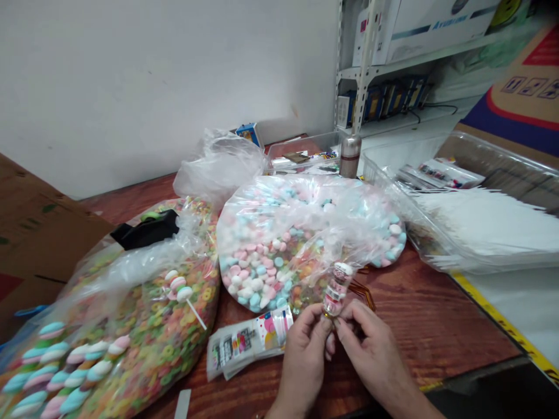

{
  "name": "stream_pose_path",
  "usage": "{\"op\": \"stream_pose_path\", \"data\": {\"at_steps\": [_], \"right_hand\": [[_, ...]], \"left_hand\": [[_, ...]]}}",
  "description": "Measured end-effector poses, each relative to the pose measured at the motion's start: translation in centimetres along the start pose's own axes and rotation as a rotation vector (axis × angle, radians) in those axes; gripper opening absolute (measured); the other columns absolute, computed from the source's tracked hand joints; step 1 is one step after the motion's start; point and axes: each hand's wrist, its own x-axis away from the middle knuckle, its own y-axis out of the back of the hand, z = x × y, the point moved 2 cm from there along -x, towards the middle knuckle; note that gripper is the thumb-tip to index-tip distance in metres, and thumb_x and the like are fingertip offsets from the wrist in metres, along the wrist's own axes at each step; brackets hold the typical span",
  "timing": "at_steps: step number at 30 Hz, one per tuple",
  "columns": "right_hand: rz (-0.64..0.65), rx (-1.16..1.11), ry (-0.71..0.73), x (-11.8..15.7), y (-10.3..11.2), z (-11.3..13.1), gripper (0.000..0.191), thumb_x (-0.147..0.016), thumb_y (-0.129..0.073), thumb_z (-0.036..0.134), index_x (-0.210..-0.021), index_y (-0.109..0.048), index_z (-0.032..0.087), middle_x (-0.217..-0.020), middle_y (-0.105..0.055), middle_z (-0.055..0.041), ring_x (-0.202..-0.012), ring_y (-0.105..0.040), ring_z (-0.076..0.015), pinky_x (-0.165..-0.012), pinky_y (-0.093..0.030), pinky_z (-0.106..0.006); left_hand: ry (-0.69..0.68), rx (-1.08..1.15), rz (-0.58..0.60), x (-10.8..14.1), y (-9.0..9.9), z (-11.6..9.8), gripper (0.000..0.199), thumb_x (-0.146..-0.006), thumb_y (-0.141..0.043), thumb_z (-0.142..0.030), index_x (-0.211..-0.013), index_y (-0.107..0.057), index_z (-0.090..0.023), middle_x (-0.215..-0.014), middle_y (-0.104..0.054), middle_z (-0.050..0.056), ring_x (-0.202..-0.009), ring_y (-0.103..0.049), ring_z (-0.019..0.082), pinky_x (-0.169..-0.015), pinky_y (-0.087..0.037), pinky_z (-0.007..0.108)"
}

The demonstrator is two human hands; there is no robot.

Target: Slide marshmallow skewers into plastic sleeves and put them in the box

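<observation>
One red-brown wooden tabletop (430,326) fills the lower frame, with a white steel shelving unit (362,64) at upper right. Two large clear plastic bags lie on it. The left bag (174,331) contains multicoloured cereal rings and twisted pastel marshmallow pops. The centre bag (262,273) contains round pink, white and blue candies, with some coloured rings near its lower edge. At right, a clear plastic tray (437,233) contains a dense layer of white sticks and some printed packets (441,173). A stack of printed sachets (247,343) lies just left of the hands at lower centre.

The left hand (303,355) and right hand (371,349) are held close together in a narrow grip, both closed on a small clear tube (336,289). The tube stands slightly tilted above the table, with candy-striped contents and a white cap. Fingertip contact at its lower end keeps the upper body unobstructed; the fingers hide the base.
</observation>
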Motion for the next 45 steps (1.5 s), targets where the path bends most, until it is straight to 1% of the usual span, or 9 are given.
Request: {"op": "stream_pose_path", "data": {"at_steps": [4,9,17,22,28,32,34,37,45], "right_hand": [[0.010,0.088,0.088,0.1,0.3,0.7,0.020,-0.093,-0.045,0.020,-0.074,-0.050,0.021,-0.070,-0.053,0.0012,-0.063,-0.052,-0.0126,-0.055,-0.038,-0.023],[0.076,-0.029,-0.011,0.4,-0.4,0.5,0.023,-0.097,-0.043,0.024,-0.075,-0.050,0.022,-0.072,-0.052,0.0014,-0.065,-0.052,-0.0128,-0.056,-0.039,-0.022],[0.031,-0.229,-0.159,0.9,-1.2,0.2,0.020,-0.095,-0.053,0.038,-0.105,-0.058,0.022,-0.095,-0.063,-0.0046,-0.095,-0.062,-0.0200,-0.076,-0.050,-0.028],[0.101,-0.633,-0.356,0.4,-1.7,0.2,0.026,-0.091,-0.059,0.045,-0.102,-0.056,0.022,-0.081,-0.066,-0.0007,-0.068,-0.064,-0.0161,-0.066,-0.053,-0.029],[0.147,-0.740,-0.495,-0.1,-1.8,-0.1,0.038,-0.089,-0.061,0.049,-0.068,-0.051,0.019,-0.052,-0.048,0.0062,-0.046,-0.042,-0.0080,-0.045,-0.030,-0.020],[0.152,-0.722,-0.436,0.0,-1.3,-0.5,0.030,-0.090,-0.061,0.046,-0.079,-0.053,0.019,-0.061,-0.049,0.0062,-0.053,-0.042,-0.0087,-0.050,-0.033,-0.021],[0.102,-0.533,-0.331,0.2,-0.9,-0.6,0.023,-0.092,-0.059,0.042,-0.087,-0.056,0.019,-0.072,-0.055,0.0028,-0.066,-0.051,-0.0121,-0.060,-0.040,-0.023],[0.012,-0.260,-0.214,0.8,-1.0,-0.5,0.021,-0.094,-0.053,0.036,-0.083,-0.057,0.019,-0.078,-0.058,-0.0001,-0.074,-0.053,-0.0147,-0.066,-0.041,-0.024],[0.073,-0.370,-0.247,1.4,-2.2,-0.7,0.019,-0.096,-0.050,0.040,-0.097,-0.055,0.022,-0.086,-0.059,0.0002,-0.075,-0.057,-0.0143,-0.069,-0.046,-0.024]], "left_hand": [[-0.342,-0.457,-0.046,0.4,1.0,-0.4,0.028,-0.093,-0.054,-0.029,-0.115,-0.067,-0.023,-0.093,-0.066,0.007,-0.084,-0.059,0.019,-0.078,-0.045,0.030],[-0.039,-0.084,-0.157,0.0,1.0,0.8,0.027,-0.093,-0.053,-0.042,-0.094,-0.068,-0.019,-0.056,-0.041,-0.006,-0.049,-0.034,0.009,-0.047,-0.029,0.021],[0.133,0.441,-0.167,-0.4,-0.1,0.2,0.028,-0.076,-0.075,-0.041,-0.082,-0.064,-0.016,-0.050,-0.040,-0.010,-0.041,-0.019,0.003,-0.039,-0.018,0.016],[0.140,0.436,-0.138,-0.2,-0.4,0.3,0.029,-0.077,-0.074,-0.041,-0.085,-0.065,-0.015,-0.049,-0.038,-0.010,-0.039,-0.017,0.003,-0.036,-0.015,0.016],[0.073,0.297,-0.072,-0.1,-0.4,1.3,0.028,-0.086,-0.064,-0.045,-0.090,-0.066,-0.017,-0.048,-0.033,-0.011,-0.039,-0.020,0.004,-0.037,-0.018,0.017],[-0.002,-0.038,0.023,0.1,0.3,0.5,0.030,-0.092,-0.056,-0.041,-0.110,-0.067,-0.020,-0.054,-0.044,-0.006,-0.044,-0.036,0.008,-0.044,-0.031,0.019],[-0.157,-0.321,0.041,0.2,0.7,-0.1,0.030,-0.093,-0.054,-0.033,-0.118,-0.067,-0.022,-0.074,-0.064,0.003,-0.065,-0.058,0.014,-0.064,-0.047,0.024],[-0.388,-0.590,-0.004,0.7,0.9,-0.4,0.036,-0.095,-0.048,-0.022,-0.128,-0.061,-0.021,-0.117,-0.068,0.015,-0.109,-0.061,0.025,-0.097,-0.043,0.035],[-0.190,-0.466,-0.123,0.9,-0.1,-0.5,0.030,-0.098,-0.041,-0.032,-0.098,-0.068,-0.018,-0.075,-0.064,0.005,-0.067,-0.056,0.018,-0.063,-0.043,0.026]]}}
